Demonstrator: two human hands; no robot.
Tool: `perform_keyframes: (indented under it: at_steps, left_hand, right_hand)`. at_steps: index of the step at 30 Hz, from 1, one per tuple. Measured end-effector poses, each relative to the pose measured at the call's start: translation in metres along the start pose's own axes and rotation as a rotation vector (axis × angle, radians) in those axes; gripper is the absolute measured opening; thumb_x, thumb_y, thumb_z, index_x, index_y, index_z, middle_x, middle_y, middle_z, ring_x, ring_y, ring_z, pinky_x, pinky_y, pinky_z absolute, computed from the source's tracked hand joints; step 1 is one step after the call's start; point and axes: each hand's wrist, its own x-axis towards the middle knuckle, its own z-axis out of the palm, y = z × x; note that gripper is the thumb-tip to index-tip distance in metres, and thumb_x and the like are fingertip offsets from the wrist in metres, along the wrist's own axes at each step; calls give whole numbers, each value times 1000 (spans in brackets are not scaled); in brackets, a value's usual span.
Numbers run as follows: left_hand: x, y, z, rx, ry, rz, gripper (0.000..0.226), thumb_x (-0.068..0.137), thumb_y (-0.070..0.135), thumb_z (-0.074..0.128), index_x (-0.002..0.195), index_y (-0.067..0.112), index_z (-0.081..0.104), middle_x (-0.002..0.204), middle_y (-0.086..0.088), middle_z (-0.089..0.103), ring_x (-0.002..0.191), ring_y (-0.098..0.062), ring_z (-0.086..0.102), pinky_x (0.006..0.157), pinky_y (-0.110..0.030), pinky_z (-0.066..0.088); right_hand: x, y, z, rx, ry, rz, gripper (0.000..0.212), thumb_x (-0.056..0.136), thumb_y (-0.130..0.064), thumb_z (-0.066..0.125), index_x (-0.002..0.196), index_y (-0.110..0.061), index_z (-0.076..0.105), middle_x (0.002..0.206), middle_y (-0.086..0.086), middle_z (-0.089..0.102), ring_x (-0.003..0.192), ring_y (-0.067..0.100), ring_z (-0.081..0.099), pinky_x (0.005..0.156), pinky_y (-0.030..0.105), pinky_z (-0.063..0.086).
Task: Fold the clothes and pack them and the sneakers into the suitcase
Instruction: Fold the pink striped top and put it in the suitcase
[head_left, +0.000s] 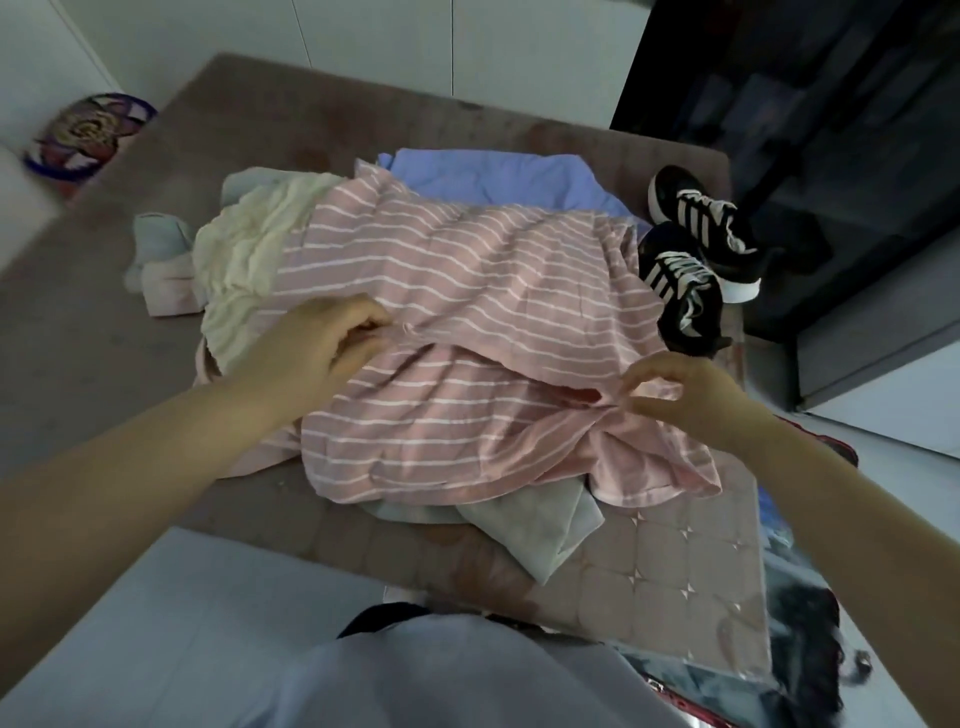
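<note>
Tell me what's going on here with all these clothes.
A person is gripping the pink white-striped garment with both hands, left hand at its left edge, right hand at a bunched part on the right. It lies unfolded atop a heap of clothes on the brown quilted mattress. The black white-striped sneakers sit beside the heap.

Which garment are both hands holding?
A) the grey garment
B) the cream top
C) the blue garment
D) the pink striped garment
D: the left hand and the right hand each pinch a fold of the pink striped garment, which lies on top of the pile.
</note>
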Motion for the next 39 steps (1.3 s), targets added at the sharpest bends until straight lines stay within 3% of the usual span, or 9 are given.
perform_keyframes:
  at_steps: [7,12,18,21,23,27,30,34,39]
  left_hand:
    - [-10,6,8,-19,33,-37,49,83,50,45,99,8,64,91,0,68,81,-21,64,71,-40,53]
    - [-17,5,17,-55,59,-81,27,85,30,54,97,8,65,83,18,63,78,-22,64,71,-29,48]
    - [-3,41,-29,-198,376,-57,23,88,36,52,89,59,53,90,47,54,85,20,53,78,1,37]
    - [-11,55,-26,-199,232,38,11,87,35,52,86,41,61,88,43,56,83,19,53,77,3,34]
    - [-24,48,-1,-103,22,65,27,87,40,49,88,22,69,84,30,60,78,8,56,75,2,35]
    - [-54,18,58,93,-301,63,38,83,39,42,81,16,72,72,7,69,61,-13,63,64,-17,34]
    - [-64,15,64,85,-321,24,34,84,36,45,85,17,72,75,7,69,69,-1,54,69,-15,33]
    - [-74,19,63,129,-239,99,34,86,37,43,83,17,71,75,9,66,73,-2,48,70,-15,35]
    - [-84,8,84,226,-300,130,27,77,32,44,68,26,69,61,14,60,52,-5,57,63,-18,37]
  right_hand:
    - [-1,4,48,-87,-10,-89,58,72,-28,80,125,-22,58,116,-7,48,100,7,48,88,18,41]
    - [5,-6,54,-140,214,-158,15,83,-11,69,98,-11,73,103,6,66,92,27,62,79,27,48]
    - [-26,-52,-46,268,483,-136,32,85,-9,65,75,-39,70,67,-27,66,63,-6,60,61,6,46]
    - [-53,-63,-62,289,352,-202,25,79,-16,69,76,-40,72,66,-29,66,56,-8,61,55,3,45]
    - [-57,-54,-49,197,176,-121,22,70,-32,75,73,-53,68,72,-30,67,64,-5,63,61,4,46]
    - [-52,-1,17,-83,-144,58,40,75,-22,76,67,-60,63,80,-22,69,75,5,61,68,12,44]
    - [-55,11,40,-66,-207,108,31,79,-18,74,83,-46,62,87,-11,69,77,-1,58,69,9,41]
    - [-60,12,31,359,-7,178,23,75,-2,74,84,-23,70,64,-15,67,57,-7,56,59,4,41]
    - [-58,25,55,20,-239,222,23,75,-26,76,76,-46,63,77,-22,67,70,-4,59,66,19,49]
